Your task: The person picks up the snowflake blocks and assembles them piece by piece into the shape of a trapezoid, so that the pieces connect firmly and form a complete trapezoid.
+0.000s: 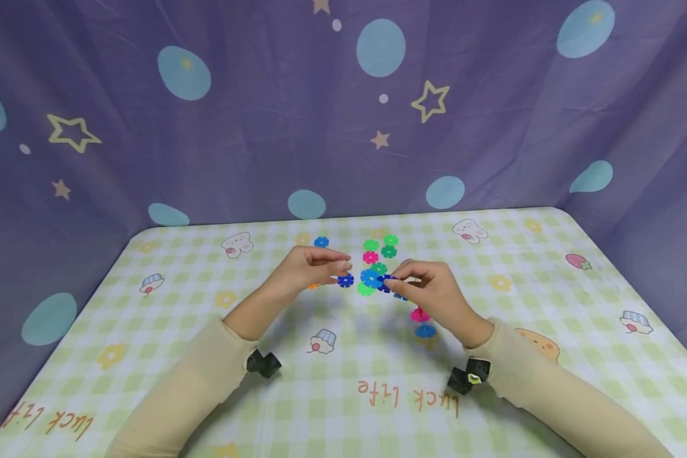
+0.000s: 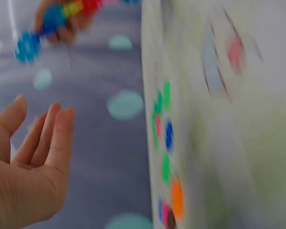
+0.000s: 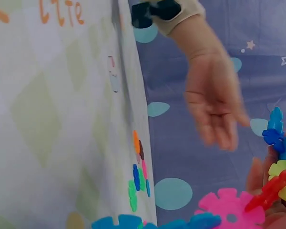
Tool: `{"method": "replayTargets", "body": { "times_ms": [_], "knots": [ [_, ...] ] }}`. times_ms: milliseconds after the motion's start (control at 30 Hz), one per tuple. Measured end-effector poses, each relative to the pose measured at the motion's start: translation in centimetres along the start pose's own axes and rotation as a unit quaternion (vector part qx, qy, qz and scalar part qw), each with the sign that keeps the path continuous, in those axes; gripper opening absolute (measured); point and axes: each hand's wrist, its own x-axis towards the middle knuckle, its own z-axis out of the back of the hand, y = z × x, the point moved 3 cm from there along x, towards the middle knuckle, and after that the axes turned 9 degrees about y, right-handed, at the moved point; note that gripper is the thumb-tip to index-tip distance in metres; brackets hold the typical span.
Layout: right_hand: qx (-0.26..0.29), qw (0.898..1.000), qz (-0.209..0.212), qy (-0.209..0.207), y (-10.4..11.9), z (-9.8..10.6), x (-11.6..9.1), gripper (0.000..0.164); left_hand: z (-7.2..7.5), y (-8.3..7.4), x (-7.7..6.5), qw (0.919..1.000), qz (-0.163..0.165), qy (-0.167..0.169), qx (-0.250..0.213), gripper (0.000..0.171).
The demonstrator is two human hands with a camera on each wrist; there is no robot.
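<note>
A chain of interlocking flower-shaped plastic discs is in my right hand (image 1: 435,292), which pinches it near a dark blue disc (image 1: 386,284). A light blue disc (image 1: 371,278) forms the end pointing left. Yellow (image 3: 280,181), red (image 3: 271,191) and pink (image 3: 231,212) discs follow in the right wrist view. The chain's other end, with a blue disc (image 1: 425,331), hangs below the right hand. My left hand (image 1: 306,270) hovers left of the chain, apart from it. Its fingers are relaxed and hold nothing, as the left wrist view also shows.
Several loose discs lie on the checkered tablecloth (image 1: 194,356) beyond the hands, among them a pink disc (image 1: 370,257), a green disc (image 1: 390,240), a blue disc (image 1: 321,242) and an orange disc (image 2: 177,198). A purple curtain (image 1: 263,127) hangs behind the table.
</note>
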Motion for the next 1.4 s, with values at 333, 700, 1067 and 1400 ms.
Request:
{"method": "replayTargets", "body": {
  "times_ms": [333,700,1067,1400],
  "knots": [
    [0.016,1.000,0.010,0.014,1.1,-0.1,0.1,0.008,6.4,3.9,0.8,0.9953,0.063,0.034,0.064,0.035],
    [0.036,0.999,0.025,0.027,1.3,-0.3,0.0,0.008,9.7,6.0,1.6,0.9891,0.084,0.035,0.116,0.038],
    [0.046,0.999,0.017,0.012,0.8,0.2,0.0,0.004,8.6,6.1,2.6,0.9554,0.006,0.140,0.260,0.033],
    [0.040,0.999,0.010,0.012,0.9,0.4,-0.1,0.007,8.0,6.0,2.6,0.9456,-0.021,0.148,0.289,0.030]
  ]
}}
